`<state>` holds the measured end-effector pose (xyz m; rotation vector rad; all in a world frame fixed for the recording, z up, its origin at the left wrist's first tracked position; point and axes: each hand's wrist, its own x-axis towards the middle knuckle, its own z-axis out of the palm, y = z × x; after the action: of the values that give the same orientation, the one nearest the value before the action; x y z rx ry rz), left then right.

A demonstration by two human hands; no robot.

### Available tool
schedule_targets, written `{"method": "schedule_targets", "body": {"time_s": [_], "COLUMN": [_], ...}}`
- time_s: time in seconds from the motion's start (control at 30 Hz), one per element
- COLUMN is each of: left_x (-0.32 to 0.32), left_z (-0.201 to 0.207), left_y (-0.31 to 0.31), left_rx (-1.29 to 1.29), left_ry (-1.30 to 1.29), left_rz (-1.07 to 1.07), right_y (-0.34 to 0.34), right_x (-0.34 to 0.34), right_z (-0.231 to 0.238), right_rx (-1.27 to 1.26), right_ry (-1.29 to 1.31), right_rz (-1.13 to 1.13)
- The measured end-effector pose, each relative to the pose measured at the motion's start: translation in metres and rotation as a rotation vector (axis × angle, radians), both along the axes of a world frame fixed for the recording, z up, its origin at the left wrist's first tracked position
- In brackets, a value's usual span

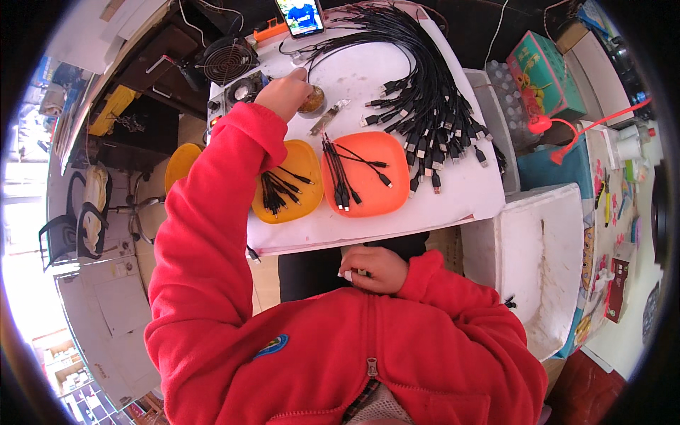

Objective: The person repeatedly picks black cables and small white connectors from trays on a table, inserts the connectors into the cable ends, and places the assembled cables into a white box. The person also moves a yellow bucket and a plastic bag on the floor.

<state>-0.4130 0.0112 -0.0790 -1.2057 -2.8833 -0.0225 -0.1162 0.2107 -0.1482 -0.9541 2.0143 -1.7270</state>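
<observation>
My left hand [285, 95] reaches over the white table [443, 202], fingers pinched, next to a small round tin [312, 101] with brownish contents. One thin black USB cable [361, 39] arcs from the large bundle of black cables [432, 106] to these fingers; its end is hidden by the hand. My right hand [379, 269] is curled in front of my lap, below the table edge. Something small and white shows at its fingertips, too small to name. Short black cable ends lie in a yellow tray [306, 202] and an orange tray [368, 145].
A lit phone [301, 18] stands at the table's back, near a small fan [227, 60]. A crumpled metallic strip [329, 117] lies behind the trays. To the right are a white foam box [528, 219] and a green carton [549, 74]. A yellow stool [182, 163] is left.
</observation>
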Motion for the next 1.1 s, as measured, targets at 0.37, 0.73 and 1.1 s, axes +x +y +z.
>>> {"method": "schedule_targets", "body": {"time_s": [0.37, 0.73, 1.1], "left_x": [-0.006, 0.032, 0.015], "left_z": [-0.013, 0.038, 0.033], "left_y": [0.016, -0.038, -0.126], "left_rx": [-0.112, 0.340, 0.322], "left_ry": [0.054, 0.111, 0.214], "left_rz": [0.027, 0.057, 0.297], "right_y": [0.002, -0.001, -0.010], "right_x": [-0.003, 0.001, 0.002], "right_z": [-0.003, 0.006, 0.005], "right_rx": [-0.021, 0.050, 0.115], "right_ry": [0.011, -0.008, -0.017], "right_rz": [0.001, -0.025, -0.040]}}
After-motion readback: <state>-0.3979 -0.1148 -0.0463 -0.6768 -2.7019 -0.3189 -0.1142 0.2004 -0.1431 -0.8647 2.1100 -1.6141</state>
